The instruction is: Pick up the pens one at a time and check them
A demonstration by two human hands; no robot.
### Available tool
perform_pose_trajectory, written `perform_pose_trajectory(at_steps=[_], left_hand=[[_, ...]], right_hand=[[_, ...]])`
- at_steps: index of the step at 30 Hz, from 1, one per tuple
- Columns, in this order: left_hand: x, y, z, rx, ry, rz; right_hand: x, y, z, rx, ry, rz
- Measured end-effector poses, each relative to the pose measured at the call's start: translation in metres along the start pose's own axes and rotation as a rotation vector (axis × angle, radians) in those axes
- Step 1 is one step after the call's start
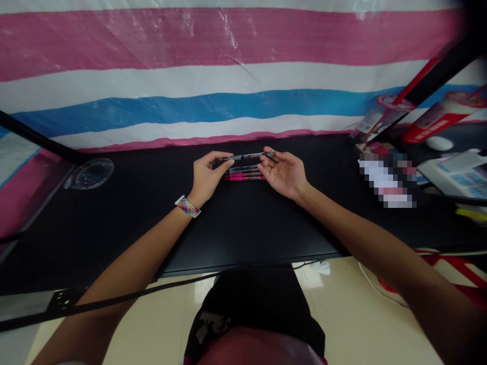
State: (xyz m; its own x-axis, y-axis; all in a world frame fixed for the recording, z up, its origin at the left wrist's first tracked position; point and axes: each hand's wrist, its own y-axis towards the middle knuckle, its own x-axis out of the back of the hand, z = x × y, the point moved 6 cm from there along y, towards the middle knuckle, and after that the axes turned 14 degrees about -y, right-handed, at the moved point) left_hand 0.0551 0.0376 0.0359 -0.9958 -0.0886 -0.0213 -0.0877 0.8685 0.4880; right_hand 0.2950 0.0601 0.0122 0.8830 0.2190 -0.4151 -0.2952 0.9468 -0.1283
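A slim pen (247,156) with a dark, clear-looking barrel is stretched level between my two hands. My left hand (209,175), with a patterned band on its wrist, pinches the pen's left end between thumb and fingers. At the other end, my right hand (283,171) grips the tip with thumb and forefinger, palm turned up and the other fingers curled loosely. Just below the held pen, several pens (244,177) lie side by side on the black table (228,228), some dark and some pink-red. Both hands partly cover the ends of that row.
A clear round plastic container (91,174) sits at the left. On the right stand two drink cups (382,119) with straws, a white mouse-like object (439,143) and papers (456,172). A striped sheet (228,111) hangs behind. A black cable (182,280) runs along the front edge.
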Motion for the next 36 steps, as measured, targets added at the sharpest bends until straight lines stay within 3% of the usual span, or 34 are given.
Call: perform_pose_trajectory(at_steps=[5,10,13,18,23,28,36], left_hand=[[0.001,0.001,0.002,0.006,0.024,0.005],[0.000,0.002,-0.003,-0.013,0.053,0.029],[-0.001,0.003,-0.007,-0.040,0.156,0.064],[0.002,0.007,0.010,-0.002,0.205,0.082],[0.006,0.009,0.024,-0.010,0.291,0.091],[0.006,0.009,0.028,0.028,0.346,0.135],[0.006,0.008,0.030,-0.023,0.400,0.146]], right_hand=[[-0.002,-0.003,0.009,0.066,-0.103,0.033],[0.003,-0.009,0.032,0.443,-0.663,-0.052],[0.012,-0.004,0.035,0.565,-0.830,-0.119],[0.025,0.015,0.029,0.572,-1.050,-0.164],[0.026,0.022,0.023,0.572,-1.205,-0.122],[0.027,0.025,0.018,0.592,-1.256,-0.084],[0.026,0.025,0.017,0.625,-1.348,-0.077]])
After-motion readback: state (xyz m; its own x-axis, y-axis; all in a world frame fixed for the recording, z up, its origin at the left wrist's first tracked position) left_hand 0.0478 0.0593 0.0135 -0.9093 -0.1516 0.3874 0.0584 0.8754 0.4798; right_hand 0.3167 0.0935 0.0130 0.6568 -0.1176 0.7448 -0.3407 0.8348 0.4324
